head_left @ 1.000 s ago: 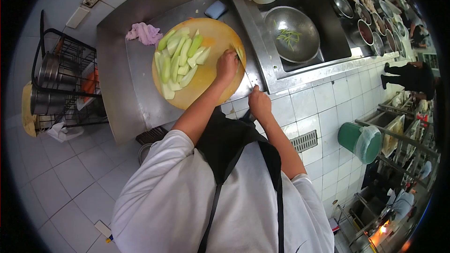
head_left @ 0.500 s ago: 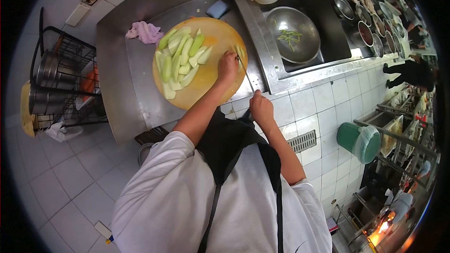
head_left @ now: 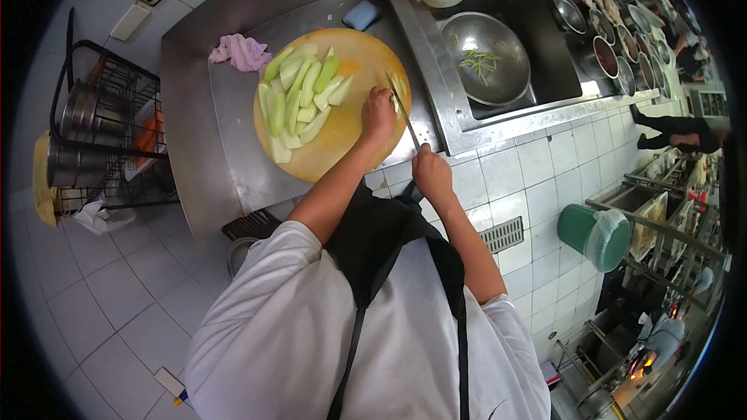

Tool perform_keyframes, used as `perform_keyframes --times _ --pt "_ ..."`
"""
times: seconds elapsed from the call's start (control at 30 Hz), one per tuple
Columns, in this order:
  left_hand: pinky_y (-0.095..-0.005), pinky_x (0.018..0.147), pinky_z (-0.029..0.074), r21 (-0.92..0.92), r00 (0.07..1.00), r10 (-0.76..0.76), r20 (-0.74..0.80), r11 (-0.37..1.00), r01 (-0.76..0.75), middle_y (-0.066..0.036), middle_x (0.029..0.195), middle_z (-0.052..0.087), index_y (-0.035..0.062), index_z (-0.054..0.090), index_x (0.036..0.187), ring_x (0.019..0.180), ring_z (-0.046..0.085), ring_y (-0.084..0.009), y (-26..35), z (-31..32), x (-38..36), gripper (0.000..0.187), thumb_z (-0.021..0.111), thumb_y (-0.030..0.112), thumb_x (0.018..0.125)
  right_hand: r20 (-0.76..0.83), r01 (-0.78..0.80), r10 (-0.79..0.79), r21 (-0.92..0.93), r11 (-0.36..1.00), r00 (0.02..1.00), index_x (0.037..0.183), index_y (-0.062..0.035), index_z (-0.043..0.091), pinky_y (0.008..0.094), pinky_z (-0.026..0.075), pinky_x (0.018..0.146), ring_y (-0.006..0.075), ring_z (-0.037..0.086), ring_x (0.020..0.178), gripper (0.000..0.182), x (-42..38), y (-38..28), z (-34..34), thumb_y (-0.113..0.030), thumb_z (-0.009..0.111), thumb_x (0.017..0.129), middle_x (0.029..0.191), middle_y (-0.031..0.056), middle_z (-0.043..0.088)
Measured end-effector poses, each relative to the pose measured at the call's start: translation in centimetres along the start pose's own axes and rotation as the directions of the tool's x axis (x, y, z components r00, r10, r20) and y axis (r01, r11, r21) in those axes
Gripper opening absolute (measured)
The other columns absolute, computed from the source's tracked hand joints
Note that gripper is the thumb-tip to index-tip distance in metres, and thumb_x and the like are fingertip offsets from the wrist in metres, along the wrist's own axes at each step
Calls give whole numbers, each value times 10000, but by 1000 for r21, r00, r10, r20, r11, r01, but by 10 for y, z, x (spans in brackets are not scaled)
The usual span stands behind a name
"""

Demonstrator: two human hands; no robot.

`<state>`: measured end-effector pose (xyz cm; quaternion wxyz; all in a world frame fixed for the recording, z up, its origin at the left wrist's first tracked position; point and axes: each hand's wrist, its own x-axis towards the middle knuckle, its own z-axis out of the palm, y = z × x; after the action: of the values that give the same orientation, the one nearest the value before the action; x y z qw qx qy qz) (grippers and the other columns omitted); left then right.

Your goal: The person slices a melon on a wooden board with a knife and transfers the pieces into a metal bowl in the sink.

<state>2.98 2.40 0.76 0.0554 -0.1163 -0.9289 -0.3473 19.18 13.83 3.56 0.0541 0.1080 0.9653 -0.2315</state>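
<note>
My right hand [head_left: 432, 173] is closed around the handle of a knife [head_left: 406, 118], whose blade reaches over the right side of a round yellow cutting board [head_left: 354, 54]. Close against the blade, my left hand [head_left: 379, 117] rests on the board with its fingers curled down; what lies under the fingertips is hidden. Thin pale green slices [head_left: 399, 84] lie just beyond the blade near the board's edge. Left of my left hand is a heap of peeled, pale green vegetable wedges [head_left: 299, 97], perhaps gourd or cucumber.
A pink cloth [head_left: 240, 54] and a blue sponge [head_left: 361, 15] lie on the steel counter [head_left: 210, 155]. Right of it, a metal bowl [head_left: 506, 70] with green strips stands in the sink [head_left: 545, 23]. A green bin [head_left: 587, 233] stands on the floor; people work farther off.
My right hand has shifted slightly up and left, and the knife blade has moved with it. My left hand stays nearly in place. A person in the background has moved.
</note>
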Motion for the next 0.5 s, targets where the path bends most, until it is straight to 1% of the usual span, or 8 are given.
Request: perform_keyframes --times 0.1,0.2,0.3,0.4,0.5 --pt "-468 867 529 -43 1000 15 11 999 -14 -197 985 672 -25 703 924 957 659 -403 1 -3 -1 126 684 -6 801 9 -25 25 -32 999 1000 930 16 541 537 572 644 436 710 700 172 -8 -1 3 -155 540 948 742 259 694" --pt "-467 858 531 -85 1000 16 25 996 -14 -196 990 674 -26 711 925 943 662 -401 3 -4 -4 136 692 1 793 44 -80 83 -63 995 996 934 23 554 528 580 651 428 717 711 171 -6 -3 9 -147 535 947 754 259 701" --pt "-469 845 531 -66 1000 22 12 998 -21 -186 964 678 -17 710 913 927 666 -395 -2 1 -4 122 698 16 796 37 -40 40 -9 999 999 968 35 564 531 575 650 434 715 718 181 5 1 18 -143 543 946 766 270 700" --pt "-471 828 531 -67 999 -44 -8 997 44 -175 931 682 -4 709 896 912 669 -389 -3 8 -5 98 695 26 803 52 1 -5 81 997 999 969 36 563 539 568 649 439 711 725 184 9 11 10 -146 551 946 761 277 693" --pt "-470 810 532 -40 997 -76 17 996 77 -169 908 685 5 708 876 893 672 -382 -3 8 -6 72 687 29 812 -38 8 -4 119 993 999 950 29 548 572 536 637 479 673 698 192 6 8 2 -162 568 938 725 294 658"
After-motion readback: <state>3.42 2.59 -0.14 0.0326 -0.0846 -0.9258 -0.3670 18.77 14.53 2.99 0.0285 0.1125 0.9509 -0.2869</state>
